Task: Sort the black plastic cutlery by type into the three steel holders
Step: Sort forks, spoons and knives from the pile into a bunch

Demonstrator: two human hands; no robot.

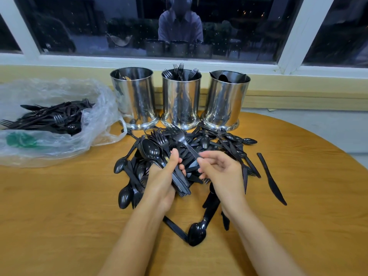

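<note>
A single black fork (180,136) is held above the heap, tines pointing away toward the holders. The right hand (221,172) has it by the handle end, with fingers (208,156) pinching the shaft. The left hand (163,180) grips a bundle of cutlery (154,152) of spoons and forks, fingers curled round the handles and thumb pressed on top. Both hands are over the pile of loose cutlery (219,140), which lies on the wooden surface (59,206) directly in front of the holders.

Three steel holders stand upright in a row at the far edge:
- The left holder (135,100) – contents cannot be told.
- The middle holder (181,100) has fork tines standing above its rim.
- The right holder (225,102) has dark pieces showing at the rim.

One knife (271,180) lies apart, to the right of the pile. At far left a clear plastic bag (49,148) lies open and holds more black cutlery. A dark window (119,26) runs behind the row.
</note>
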